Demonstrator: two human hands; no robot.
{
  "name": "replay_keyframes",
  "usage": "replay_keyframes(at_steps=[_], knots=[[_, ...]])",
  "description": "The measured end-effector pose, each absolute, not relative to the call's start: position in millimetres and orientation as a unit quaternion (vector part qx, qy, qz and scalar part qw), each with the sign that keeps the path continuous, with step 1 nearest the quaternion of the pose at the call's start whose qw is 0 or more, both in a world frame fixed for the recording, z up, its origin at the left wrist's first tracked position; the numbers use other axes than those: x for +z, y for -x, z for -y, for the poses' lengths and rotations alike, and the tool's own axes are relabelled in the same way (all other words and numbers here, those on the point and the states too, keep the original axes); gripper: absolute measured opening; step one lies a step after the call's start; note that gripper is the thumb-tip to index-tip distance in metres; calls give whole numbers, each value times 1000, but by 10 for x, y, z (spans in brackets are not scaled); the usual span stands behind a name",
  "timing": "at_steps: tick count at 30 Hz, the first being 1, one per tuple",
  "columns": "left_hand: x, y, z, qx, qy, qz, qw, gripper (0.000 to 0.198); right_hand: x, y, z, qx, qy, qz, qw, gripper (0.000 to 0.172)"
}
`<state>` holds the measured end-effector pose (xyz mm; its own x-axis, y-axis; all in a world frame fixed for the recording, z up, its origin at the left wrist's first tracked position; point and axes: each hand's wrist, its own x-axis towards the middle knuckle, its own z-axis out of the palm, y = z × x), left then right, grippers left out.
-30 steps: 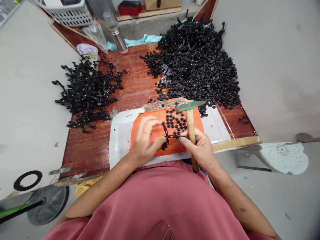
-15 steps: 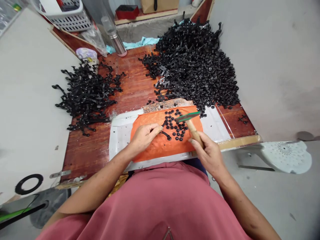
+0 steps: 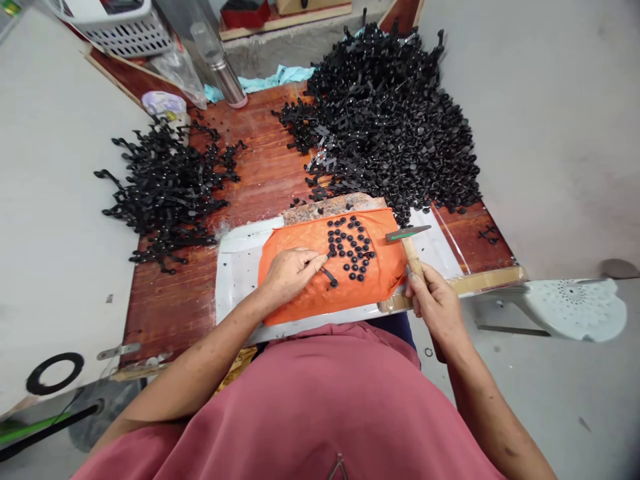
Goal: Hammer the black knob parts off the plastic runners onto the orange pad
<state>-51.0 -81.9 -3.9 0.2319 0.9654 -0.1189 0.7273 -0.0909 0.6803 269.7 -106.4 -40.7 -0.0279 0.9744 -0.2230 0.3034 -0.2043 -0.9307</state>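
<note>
An orange cloth (image 3: 295, 303) covers a block at the table's front edge, with many small black round pieces (image 3: 354, 248) spread over its right half. My left hand (image 3: 293, 272) pinches a black strap-like part (image 3: 330, 277) over the middle of the cloth; its round end points toward the right. In my right hand (image 3: 434, 297) is the wooden handle of a hammer (image 3: 409, 233), whose green and grey head is raised at the cloth's right edge. A large heap of black parts (image 3: 395, 127) lies behind, and a smaller heap (image 3: 167, 180) lies at the left.
A steel bottle (image 3: 227, 81) stands at the back of the red-brown table (image 3: 260, 153). The white basket (image 3: 127, 30) is at the back left, beside a plastic bag. A pale stool (image 3: 580, 307) stands at the right, below table height.
My right hand and the hammer have moved right, away from the round pieces. My left hand keeps hold of the black part in nearly the same place. The view has shifted slightly.
</note>
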Motion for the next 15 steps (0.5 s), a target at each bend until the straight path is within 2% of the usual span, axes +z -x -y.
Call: replay_keyframes(at_steps=[6, 15], knots=[[-38, 508, 800, 167, -716, -593, 329, 48, -385, -2689, 1075, 490, 611, 516, 348, 41], [-104, 592, 754, 187, -671, -594, 402, 50, -457, -2731, 1086, 466, 617, 535, 340, 38]])
